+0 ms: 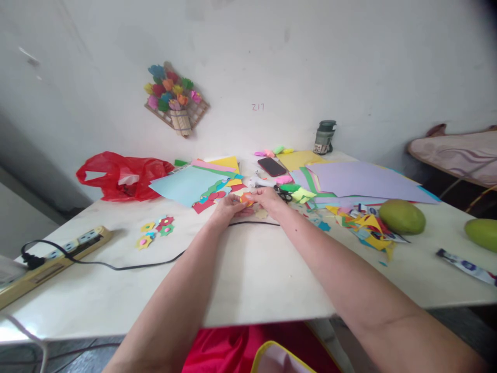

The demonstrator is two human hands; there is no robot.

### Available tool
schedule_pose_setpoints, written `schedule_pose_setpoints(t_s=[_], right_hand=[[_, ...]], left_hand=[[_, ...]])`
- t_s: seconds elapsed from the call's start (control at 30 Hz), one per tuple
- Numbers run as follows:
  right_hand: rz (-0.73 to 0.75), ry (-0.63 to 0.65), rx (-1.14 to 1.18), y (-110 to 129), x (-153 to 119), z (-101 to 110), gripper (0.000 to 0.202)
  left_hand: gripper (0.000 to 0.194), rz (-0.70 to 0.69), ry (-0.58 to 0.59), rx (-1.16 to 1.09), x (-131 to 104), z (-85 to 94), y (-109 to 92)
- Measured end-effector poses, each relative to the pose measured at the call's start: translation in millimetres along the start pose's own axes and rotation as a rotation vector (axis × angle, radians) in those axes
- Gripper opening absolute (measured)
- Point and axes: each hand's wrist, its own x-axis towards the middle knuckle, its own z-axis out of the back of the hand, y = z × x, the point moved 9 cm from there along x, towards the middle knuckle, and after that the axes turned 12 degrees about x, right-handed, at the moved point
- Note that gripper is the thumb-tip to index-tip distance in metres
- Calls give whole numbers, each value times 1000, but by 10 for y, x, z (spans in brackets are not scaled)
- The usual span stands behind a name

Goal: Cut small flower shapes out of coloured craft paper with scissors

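Observation:
Between my two hands is a small orange paper flower (246, 197), held just above the middle of the table. My left hand (230, 208) pinches its left side, and my right hand (267, 200) has its fingertips on the right side. Just beyond my right hand lie black-handled scissors (285, 195) and a white glue gun (261, 181). Coloured paper cutouts (217, 197) lie behind my left hand. To the left, finished-looking paper flowers (144, 241) in yellow, red, green and blue sit in a small group.
A black cord (155, 266) runs from the power strip (73, 254) past my hands. Coloured sheets (357, 178), a phone (272, 167), a red bag (116, 181), paper scraps (368, 228), a green mango (402, 216), a glue tube (466, 266) and a tumbler (324, 138) surround the work area.

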Motion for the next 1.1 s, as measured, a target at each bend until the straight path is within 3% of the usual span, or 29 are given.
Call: schedule_pose_setpoints(t_s=[0.33,0.53,0.8,1.1], right_hand=[[-84,-2,42,-35,-57,-29,13],[-89,-12,16,-29,-11,38,32],[-57,54,-45,10,-35,9,17],[-24,-33,-83,42,-50,35,19]], left_hand=[[36,8,-1,-5,3,4,0],[36,15,-27,-25,6,27,7],[37,13,10,-45,0,5,1],[36,13,26,-30,-12,-12,-1]])
